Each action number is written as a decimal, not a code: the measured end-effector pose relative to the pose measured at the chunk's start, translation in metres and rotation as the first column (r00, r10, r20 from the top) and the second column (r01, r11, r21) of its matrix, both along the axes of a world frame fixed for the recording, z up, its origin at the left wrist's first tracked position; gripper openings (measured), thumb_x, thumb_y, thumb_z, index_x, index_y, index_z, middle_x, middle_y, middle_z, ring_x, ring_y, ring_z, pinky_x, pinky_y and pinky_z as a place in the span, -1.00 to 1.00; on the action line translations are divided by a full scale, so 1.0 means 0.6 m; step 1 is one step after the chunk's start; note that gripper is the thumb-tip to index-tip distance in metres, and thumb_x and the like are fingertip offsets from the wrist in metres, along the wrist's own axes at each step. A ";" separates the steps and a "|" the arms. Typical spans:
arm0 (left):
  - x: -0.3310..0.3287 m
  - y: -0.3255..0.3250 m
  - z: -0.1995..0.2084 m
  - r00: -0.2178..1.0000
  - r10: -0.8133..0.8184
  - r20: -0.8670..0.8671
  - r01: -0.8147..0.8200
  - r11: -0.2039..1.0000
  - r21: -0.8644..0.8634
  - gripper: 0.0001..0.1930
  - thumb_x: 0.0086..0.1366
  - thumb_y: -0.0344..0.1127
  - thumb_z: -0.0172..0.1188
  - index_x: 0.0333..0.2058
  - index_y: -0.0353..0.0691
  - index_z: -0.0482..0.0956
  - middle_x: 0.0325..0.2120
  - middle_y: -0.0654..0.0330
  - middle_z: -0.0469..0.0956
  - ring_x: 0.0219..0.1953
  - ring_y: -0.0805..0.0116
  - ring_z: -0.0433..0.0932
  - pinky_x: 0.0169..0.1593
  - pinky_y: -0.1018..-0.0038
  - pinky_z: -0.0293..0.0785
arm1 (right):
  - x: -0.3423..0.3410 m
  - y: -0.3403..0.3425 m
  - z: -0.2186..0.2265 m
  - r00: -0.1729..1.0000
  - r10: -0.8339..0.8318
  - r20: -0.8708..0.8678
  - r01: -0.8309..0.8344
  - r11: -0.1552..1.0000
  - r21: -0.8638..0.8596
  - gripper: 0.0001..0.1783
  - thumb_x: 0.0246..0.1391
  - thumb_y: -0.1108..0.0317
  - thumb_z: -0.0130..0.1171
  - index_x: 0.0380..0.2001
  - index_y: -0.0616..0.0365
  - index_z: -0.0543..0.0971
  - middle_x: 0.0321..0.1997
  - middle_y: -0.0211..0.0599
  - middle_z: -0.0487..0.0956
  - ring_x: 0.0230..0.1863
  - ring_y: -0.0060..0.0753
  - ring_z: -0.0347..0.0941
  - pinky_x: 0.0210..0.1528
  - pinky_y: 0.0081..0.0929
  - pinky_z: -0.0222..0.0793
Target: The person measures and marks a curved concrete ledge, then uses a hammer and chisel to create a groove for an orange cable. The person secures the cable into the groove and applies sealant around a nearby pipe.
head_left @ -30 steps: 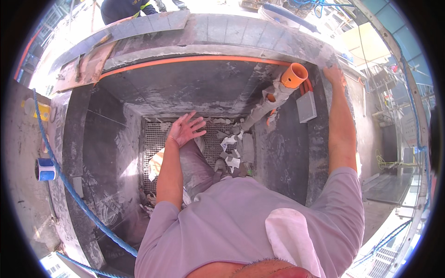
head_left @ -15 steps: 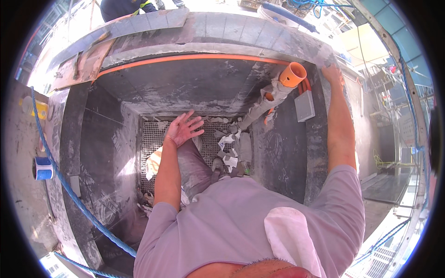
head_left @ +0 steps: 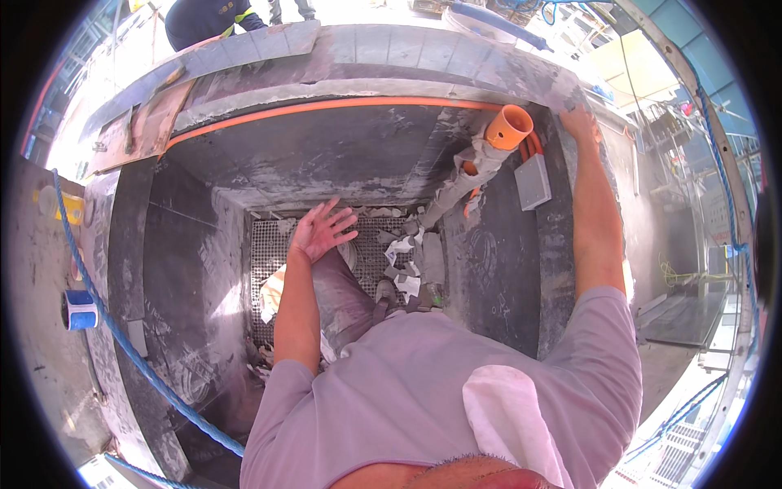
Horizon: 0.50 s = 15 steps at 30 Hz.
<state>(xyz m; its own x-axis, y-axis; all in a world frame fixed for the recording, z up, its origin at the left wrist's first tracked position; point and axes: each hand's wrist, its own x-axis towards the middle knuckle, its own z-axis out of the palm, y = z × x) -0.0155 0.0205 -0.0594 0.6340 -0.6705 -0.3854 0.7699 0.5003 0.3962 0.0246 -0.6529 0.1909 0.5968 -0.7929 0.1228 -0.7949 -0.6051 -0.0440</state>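
Above my bent leg, my left hand (head_left: pixel 324 231) hangs in the air with its fingers spread, holding nothing. My right arm reaches out to the side wall (head_left: pixel 557 244). Up on that wall's top edge, my right hand (head_left: pixel 580 125) rests with its fingers bent over the rim. To the left of this hand, an orange pipe (head_left: pixel 510 127) stands open at its top, its lower part coated in grey. A grey rectangular box (head_left: pixel 533 182) is fixed below orange conduits on the wall. My left hand touches nothing.
I am in a dark-walled pit with a grid-patterned floor (head_left: pixel 269 236) and torn scraps (head_left: pixel 401 269). A blue rope (head_left: pixel 138 363) crosses the left side. An orange conduit (head_left: pixel 342 102) runs along the far wall. Boards (head_left: pixel 151 122) lie on the rim, and a person (head_left: pixel 210 20) is beyond.
The view has shifted slightly. Both hands keep nearly the same pose: the left spread in the air, the right on the wall's top edge.
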 end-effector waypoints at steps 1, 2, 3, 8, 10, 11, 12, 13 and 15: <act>0.001 0.000 -0.001 1.000 0.001 0.001 -0.001 1.000 -0.005 -0.20 0.53 0.04 0.18 0.58 -0.08 0.08 0.39 -0.16 0.34 0.44 -0.20 0.36 0.44 -0.34 0.36 | 0.001 -0.006 -0.005 1.000 0.006 0.021 -0.006 1.000 -0.018 -0.16 0.21 -0.30 0.10 0.49 -0.22 0.43 0.50 0.07 0.46 0.54 0.21 0.33 0.45 0.34 0.23; 0.000 0.003 0.000 1.000 0.008 -0.002 -0.008 1.000 -0.003 -0.20 0.53 0.04 0.18 0.58 -0.09 0.08 0.40 -0.17 0.32 0.45 -0.20 0.36 0.44 -0.34 0.36 | 0.007 -0.010 -0.011 1.000 0.020 0.018 -0.019 0.999 -0.026 -0.15 0.20 -0.30 0.09 0.48 -0.19 0.43 0.50 0.10 0.46 0.54 0.23 0.33 0.45 0.33 0.23; -0.003 0.009 0.003 1.000 0.022 -0.006 -0.022 1.000 0.003 -0.20 0.54 0.04 0.18 0.58 -0.10 0.08 0.41 -0.17 0.31 0.46 -0.21 0.35 0.44 -0.34 0.36 | 0.017 -0.013 -0.021 0.999 0.041 0.012 -0.041 0.999 -0.031 -0.15 0.20 -0.29 0.09 0.48 -0.17 0.43 0.50 0.14 0.45 0.54 0.25 0.32 0.46 0.32 0.22; -0.002 -0.002 -0.008 1.000 -0.001 0.020 0.002 0.998 -0.063 -0.16 0.52 0.04 0.21 0.59 -0.14 0.04 0.44 -0.23 0.25 0.47 -0.24 0.33 0.44 -0.35 0.35 | 0.018 -0.164 -0.073 0.991 0.134 -0.022 -0.136 0.977 -0.165 -0.12 0.19 -0.26 0.09 0.41 0.13 0.45 0.36 0.35 0.54 0.44 0.44 0.41 0.46 0.20 0.30; 0.001 0.005 -0.009 1.000 0.010 0.011 -0.010 0.999 -0.046 -0.13 0.51 0.04 0.23 0.60 -0.15 0.02 0.45 -0.25 0.23 0.47 -0.25 0.34 0.43 -0.36 0.35 | 0.032 -0.176 -0.077 0.986 0.163 -0.039 -0.167 0.974 -0.155 -0.14 0.21 -0.24 0.08 0.39 0.15 0.48 0.33 0.36 0.57 0.39 0.40 0.47 0.42 0.19 0.34; 0.003 0.007 -0.016 1.000 0.001 0.007 -0.001 0.998 -0.059 -0.12 0.51 0.05 0.24 0.60 -0.15 0.01 0.46 -0.25 0.23 0.46 -0.25 0.34 0.43 -0.36 0.36 | 0.035 -0.181 -0.072 0.983 0.176 -0.052 -0.182 0.975 -0.125 -0.07 0.22 -0.33 0.05 0.44 0.14 0.44 0.41 0.34 0.50 0.49 0.43 0.35 0.50 0.19 0.25; -0.002 0.015 -0.013 1.000 0.022 0.001 -0.022 0.999 -0.039 -0.15 0.52 0.05 0.21 0.59 -0.14 0.03 0.46 -0.24 0.23 0.47 -0.24 0.34 0.43 -0.36 0.35 | 0.042 -0.166 -0.077 0.979 0.187 -0.078 -0.194 0.976 -0.098 -0.09 0.22 -0.28 0.05 0.44 0.13 0.44 0.41 0.33 0.50 0.48 0.42 0.37 0.49 0.19 0.26; -0.006 0.019 -0.005 1.000 0.030 -0.005 -0.030 0.999 -0.024 -0.17 0.54 0.05 0.19 0.59 -0.13 0.05 0.45 -0.22 0.23 0.47 -0.23 0.33 0.43 -0.35 0.35 | 0.049 -0.156 -0.076 0.977 0.185 -0.106 -0.193 0.978 -0.076 -0.12 0.22 -0.24 0.05 0.44 0.11 0.44 0.41 0.32 0.51 0.47 0.40 0.39 0.48 0.18 0.28; -0.008 0.019 -0.007 1.000 0.026 0.002 -0.026 0.999 -0.025 -0.16 0.54 0.05 0.18 0.60 -0.13 0.02 0.46 -0.22 0.22 0.47 -0.22 0.33 0.44 -0.36 0.34 | 0.055 -0.143 -0.065 0.978 0.185 -0.101 -0.191 0.980 -0.055 -0.14 0.21 -0.20 0.05 0.45 0.08 0.44 0.42 0.30 0.51 0.46 0.40 0.40 0.47 0.19 0.29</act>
